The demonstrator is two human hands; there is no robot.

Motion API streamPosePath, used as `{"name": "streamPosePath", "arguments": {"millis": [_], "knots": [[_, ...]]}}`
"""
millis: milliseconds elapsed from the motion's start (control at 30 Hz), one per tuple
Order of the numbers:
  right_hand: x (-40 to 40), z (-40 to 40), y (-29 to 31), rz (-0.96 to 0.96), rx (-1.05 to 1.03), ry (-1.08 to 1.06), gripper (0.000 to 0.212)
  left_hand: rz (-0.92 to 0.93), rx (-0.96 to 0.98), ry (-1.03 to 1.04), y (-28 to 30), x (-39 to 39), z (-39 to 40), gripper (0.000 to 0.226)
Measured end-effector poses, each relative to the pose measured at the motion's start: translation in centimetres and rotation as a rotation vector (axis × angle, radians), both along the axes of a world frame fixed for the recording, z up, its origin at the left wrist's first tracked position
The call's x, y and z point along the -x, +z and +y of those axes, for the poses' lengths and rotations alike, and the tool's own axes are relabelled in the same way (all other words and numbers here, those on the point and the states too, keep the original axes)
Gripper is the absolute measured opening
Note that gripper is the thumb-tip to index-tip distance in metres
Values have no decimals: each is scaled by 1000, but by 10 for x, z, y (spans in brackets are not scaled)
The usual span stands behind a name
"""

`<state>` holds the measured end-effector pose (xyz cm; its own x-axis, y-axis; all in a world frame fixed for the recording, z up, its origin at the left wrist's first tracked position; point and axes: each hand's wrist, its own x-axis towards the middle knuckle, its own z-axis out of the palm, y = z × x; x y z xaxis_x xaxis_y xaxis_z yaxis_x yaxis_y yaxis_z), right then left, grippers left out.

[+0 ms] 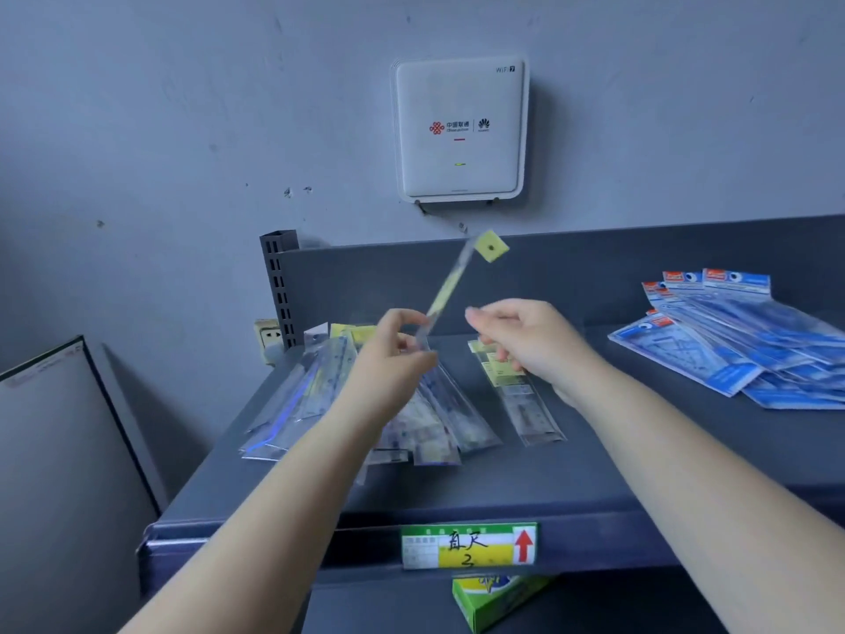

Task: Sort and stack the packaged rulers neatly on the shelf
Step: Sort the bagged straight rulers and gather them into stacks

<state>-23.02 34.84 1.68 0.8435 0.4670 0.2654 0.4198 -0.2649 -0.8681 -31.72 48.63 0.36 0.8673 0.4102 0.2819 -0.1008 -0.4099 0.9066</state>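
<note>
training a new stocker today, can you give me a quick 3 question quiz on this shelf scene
1. True or false: the left hand pinches a packaged ruler raised above the shelf.
2. Which packs lie at the far right of the shelf? A) blue packs B) red boxes C) green tubes
3. Fill in: the small neat stack of yellow-topped rulers lies under the ____ hand.

Key
1. True; its yellow header tab points up toward the white wall box.
2. A, the blue packs, fanned out loosely.
3. Right; the right hand hovers over it, and whether it touches is unclear. The messy pile lies to the left.
</note>
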Motion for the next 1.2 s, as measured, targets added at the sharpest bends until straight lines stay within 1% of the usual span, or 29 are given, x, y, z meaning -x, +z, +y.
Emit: {"name": "streamPosePath", "arguments": {"millis": [33, 100, 133, 200, 267, 333, 400, 433, 500, 533, 567, 600, 667, 733, 800, 867, 900, 933, 967, 1033, 1067, 1133, 1200], "knots": [[1, 3, 2, 41, -58, 22, 21, 8, -94, -20, -1, -2, -7, 31], [-2, 9, 1, 71, -116, 2, 15, 16, -267, -51, -2, -5, -16, 41], [-4, 10, 0, 95, -147, -24, 10, 22, -297, -83, -2, -5, -19, 43], [-12, 8, 0, 201, -233, -56, 9, 40, -262, -150, 0, -4, -20, 40], [-24, -2, 1, 293, -256, -61, 14, 37, -270, -100, 3, -2, -13, 36], [-36, -13, -1, 263, -140, -83, 12, 58, -417, 86, 5, 0, 2, 31], [-45, -20, -7, 134, 144, -115, 5, 167, -563, 254, 6, 2, 17, 35], [-47, -21, -11, 52, 329, -131, 11, 230, -595, 292, 5, 3, 23, 40], [-47, -18, -19, -107, 674, -167, 26, 313, -596, 317, 4, 5, 36, 46], [-45, -17, -20, -178, 767, -189, 36, 324, -578, 329, 4, 7, 44, 47], [-42, -15, -19, -226, 798, -208, 44, 328, -549, 342, 4, 11, 52, 46], [-39, -13, -18, -271, 773, -211, 47, 334, -512, 354, 4, 16, 61, 46], [-35, -6, -13, -303, 659, -165, 46, 378, -458, 372, 1, 26, 79, 45], [-29, 7, -10, -280, 554, -83, 42, 432, -449, 390, -4, 34, 94, 44], [-18, 23, -7, -260, 513, 3, 40, 481, -440, 409, -9, 41, 106, 46], [-6, 40, -5, -246, 529, 67, 46, 543, -445, 421, -12, 47, 113, 49], [0, 49, -4, -237, 553, 85, 52, 566, -461, 415, -13, 48, 116, 44], [5, 58, -4, -228, 579, 105, 57, 582, -480, 407, -16, 50, 119, 33], [9, 67, -5, -222, 604, 126, 60, 587, -496, 404, -18, 51, 119, 32], [18, 80, -5, -218, 647, 130, 58, 600, -499, 416, -21, 51, 120, 47], [22, 84, -6, -218, 665, 111, 57, 600, -494, 427, -24, 50, 122, 51], [28, 90, -5, -216, 711, 76, 59, 557, -474, 435, -25, 48, 122, 54], [29, 93, -5, -211, 740, 57, 59, 471, -434, 408, -22, 44, 118, 52]]}}
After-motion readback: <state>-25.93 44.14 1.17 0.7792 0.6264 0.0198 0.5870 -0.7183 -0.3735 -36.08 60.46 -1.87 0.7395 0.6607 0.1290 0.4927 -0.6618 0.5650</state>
